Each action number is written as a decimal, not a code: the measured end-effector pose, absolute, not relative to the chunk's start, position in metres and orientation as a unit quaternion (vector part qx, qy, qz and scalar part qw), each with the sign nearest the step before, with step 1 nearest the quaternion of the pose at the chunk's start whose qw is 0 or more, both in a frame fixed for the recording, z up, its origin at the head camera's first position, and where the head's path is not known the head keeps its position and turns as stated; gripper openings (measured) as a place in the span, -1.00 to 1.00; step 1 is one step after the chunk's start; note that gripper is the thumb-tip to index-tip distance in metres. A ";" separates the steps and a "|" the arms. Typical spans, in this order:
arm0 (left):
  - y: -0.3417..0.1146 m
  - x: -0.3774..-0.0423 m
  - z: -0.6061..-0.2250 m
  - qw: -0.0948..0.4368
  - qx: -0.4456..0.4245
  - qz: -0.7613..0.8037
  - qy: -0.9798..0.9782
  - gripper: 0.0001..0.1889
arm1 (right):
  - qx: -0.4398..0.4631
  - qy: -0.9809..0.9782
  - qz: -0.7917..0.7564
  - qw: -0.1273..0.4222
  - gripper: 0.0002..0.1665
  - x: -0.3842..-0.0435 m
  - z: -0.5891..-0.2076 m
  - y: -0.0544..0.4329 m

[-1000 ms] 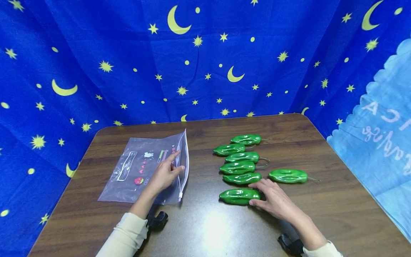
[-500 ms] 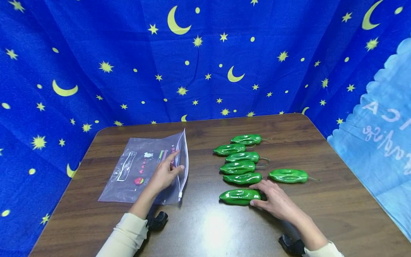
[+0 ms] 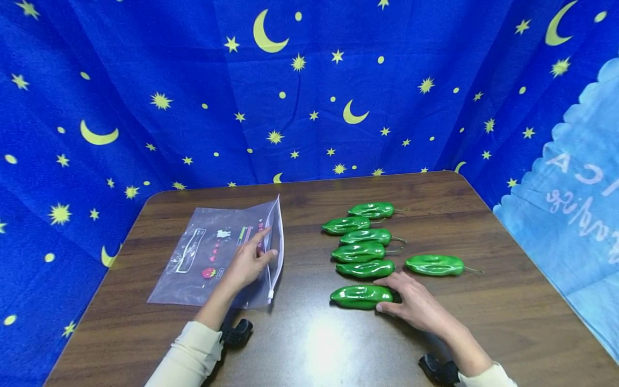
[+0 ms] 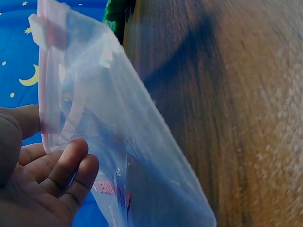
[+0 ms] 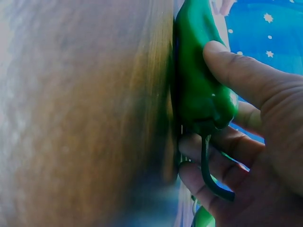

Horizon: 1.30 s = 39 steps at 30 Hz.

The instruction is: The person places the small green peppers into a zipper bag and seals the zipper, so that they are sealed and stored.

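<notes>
My left hand [image 3: 246, 264] grips the mouth of a clear plastic zip bag [image 3: 200, 250] printed with a strawberry and hearts. In the left wrist view the thumb lies at the zip edge of the bag [image 4: 109, 90], fingers curled by it, and the mouth gapes. A white slider [image 3: 271, 294] sits at the near end of the zip. My right hand [image 3: 411, 301] holds the nearest green chili pepper [image 3: 360, 296] by its stem end. Seen from the right wrist, the thumb presses on that pepper [image 5: 196, 66], its curved stem hanging over the fingers, which are partly hidden behind it.
Several more green peppers [image 3: 360, 252] lie in a column beyond the held one, tips to the left. Another pepper [image 3: 433, 265] lies apart to their right. The brown wooden table [image 3: 309, 333] ends at a blue moon-and-star curtain [image 3: 309, 140].
</notes>
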<state>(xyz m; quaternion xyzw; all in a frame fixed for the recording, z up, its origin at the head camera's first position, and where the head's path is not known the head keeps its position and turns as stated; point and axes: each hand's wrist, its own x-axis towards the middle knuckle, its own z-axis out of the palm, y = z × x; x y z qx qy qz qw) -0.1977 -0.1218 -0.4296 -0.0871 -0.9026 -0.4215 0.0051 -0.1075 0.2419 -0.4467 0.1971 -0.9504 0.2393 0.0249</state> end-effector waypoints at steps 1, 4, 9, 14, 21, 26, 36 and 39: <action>-0.122 -0.198 -0.430 0.005 -0.087 -0.421 -0.903 -0.33 | 0.199 -0.951 0.237 0.026 -0.49 -0.108 -0.446 0.242; -0.122 -0.198 -0.430 0.006 -0.089 -0.418 -0.904 -0.34 | 0.204 -0.951 0.231 0.030 -0.50 -0.107 -0.446 0.242; -0.122 -0.198 -0.430 0.011 -0.093 -0.402 -0.911 -0.33 | 0.216 -0.947 0.231 0.050 -0.50 -0.108 -0.445 0.240; -0.124 -0.197 -0.430 0.016 -0.095 -0.385 -0.918 -0.34 | 0.232 -0.938 0.240 0.095 -0.48 -0.112 -0.439 0.235; -0.125 -0.196 -0.431 0.020 -0.097 -0.375 -0.922 -0.35 | 0.248 -0.927 0.242 0.143 -0.48 -0.122 -0.428 0.225; -0.126 -0.195 -0.431 0.015 -0.096 -0.375 -0.922 -0.35 | 0.233 -0.930 0.247 0.141 -0.48 -0.131 -0.419 0.214; -0.127 -0.194 -0.433 0.026 -0.102 -0.362 -0.926 -0.35 | 0.219 -0.935 0.243 0.137 -0.43 -0.144 -0.406 0.192; -0.127 -0.194 -0.432 0.027 -0.101 -0.361 -0.927 -0.34 | 0.213 -0.936 0.247 0.131 -0.42 -0.149 -0.401 0.185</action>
